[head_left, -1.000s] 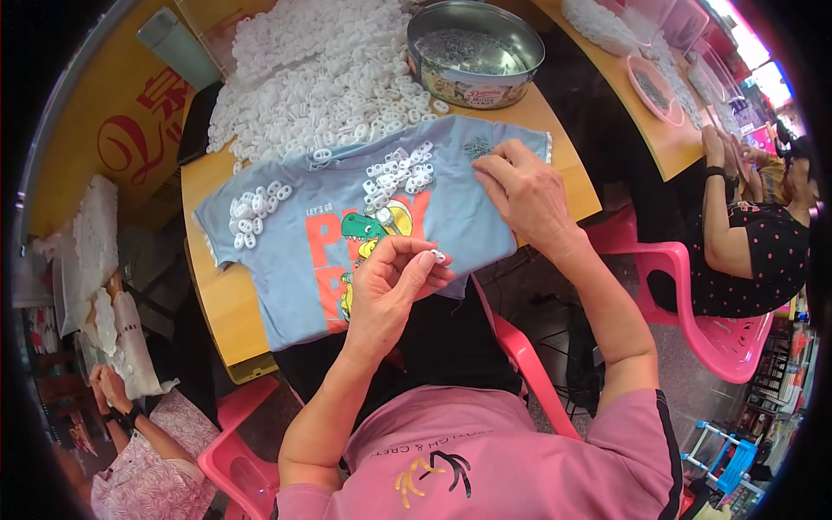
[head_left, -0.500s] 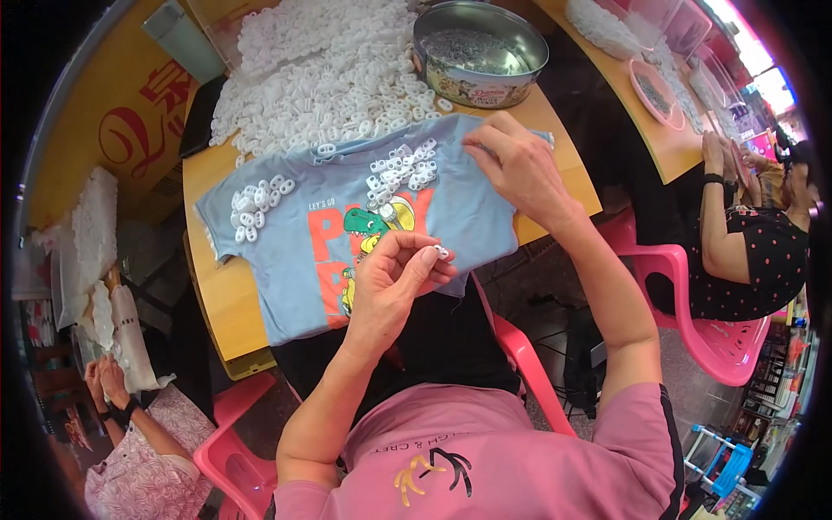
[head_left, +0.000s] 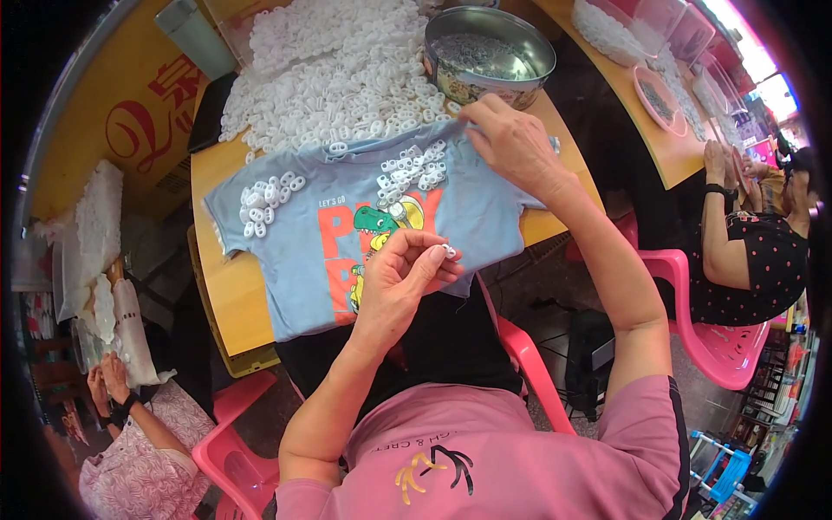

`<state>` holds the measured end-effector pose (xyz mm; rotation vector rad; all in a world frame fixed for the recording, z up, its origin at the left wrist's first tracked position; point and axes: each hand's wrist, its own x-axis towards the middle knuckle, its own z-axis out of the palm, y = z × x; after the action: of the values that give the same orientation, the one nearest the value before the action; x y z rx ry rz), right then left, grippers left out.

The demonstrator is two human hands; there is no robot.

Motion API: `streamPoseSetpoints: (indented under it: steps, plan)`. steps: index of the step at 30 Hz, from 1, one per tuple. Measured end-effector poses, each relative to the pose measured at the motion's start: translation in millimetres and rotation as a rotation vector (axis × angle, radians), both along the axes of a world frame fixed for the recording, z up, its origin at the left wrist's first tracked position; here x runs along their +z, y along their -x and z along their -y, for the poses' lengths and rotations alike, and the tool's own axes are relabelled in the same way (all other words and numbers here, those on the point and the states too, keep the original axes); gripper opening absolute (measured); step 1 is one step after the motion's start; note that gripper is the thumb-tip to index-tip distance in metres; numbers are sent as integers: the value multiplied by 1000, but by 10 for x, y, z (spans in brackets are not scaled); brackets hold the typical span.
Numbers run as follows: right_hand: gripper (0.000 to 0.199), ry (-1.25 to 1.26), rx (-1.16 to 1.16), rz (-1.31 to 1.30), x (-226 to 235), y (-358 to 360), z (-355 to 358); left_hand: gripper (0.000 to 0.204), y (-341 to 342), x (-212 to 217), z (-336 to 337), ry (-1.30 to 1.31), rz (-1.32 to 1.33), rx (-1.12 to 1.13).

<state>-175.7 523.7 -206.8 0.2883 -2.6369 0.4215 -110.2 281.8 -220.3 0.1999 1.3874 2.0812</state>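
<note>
Yellow tabletop (head_left: pixel 232 305) — left hand (head_left: pixel 400 279) pinches white piece (head_left: pixel 449 250).

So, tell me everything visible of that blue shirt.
The shirt is blue, short-sleeved, soft-looking fabric with red letters and a green dinosaur. It lies spread, slightly wrinkled, on the table. White pieces rest on it in two clusters, another by the collar. The left hand hides part of its print.

T-shirt (head_left: pixel 296 260) is showing blue, with orange-red letters (head_left: pixel 336 232) and a green-and-yellow dinosaur print (head_left: pixel 371 219). Heap of small pieces (head_left: pixel 334 78) is showing white; 2 clusters (head_left: pixel 269 202), matching. Worktop (head_left: pixel 227 290) is showing yellowish tan. Wearer's top (head_left: pixel 520 459) is showing pink, black side stripe (head_left: pixel 679 451); co-worker's top (head_left: pixel 767 251), reddish dots on black.
</note>
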Motion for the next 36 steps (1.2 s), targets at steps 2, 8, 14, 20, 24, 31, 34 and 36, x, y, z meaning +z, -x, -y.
streamPoseSetpoints:
  steps: [2, 8, 14, 20, 24, 31, 34, 36]
  plan:
    - [9, 11, -3, 34, 74, -54, -39, 15, 4, -5, 6, 8, -2, -2]
    - [7, -87, 202, 187, 154, -251, -168, 16, 10, -19, 3, -4, -7, -6]
    - [9, -186, 298, 178, 175, -228, -163, 15, 21, 9, -7, 10, 12, 6]
    - [8, -311, 391, 178, 210, -80, -87, 14, 27, -53, -3, -79, 93, 37]
    - [7, -410, 375, 239, 239, -65, -38, 13, 35, -75, -1, -99, 67, 44]
    - [13, 135, 377, 80, 213, -289, 83, 15, 36, -86, -3, -113, 60, 77]
    - [19, 289, 344, 141, 190, -510, 237, 17, 26, -82, 0, -103, 43, 86]
    - [15, 818, 208, 359, 124, -682, 406, 17, 16, -87, 1, -117, 39, 102]
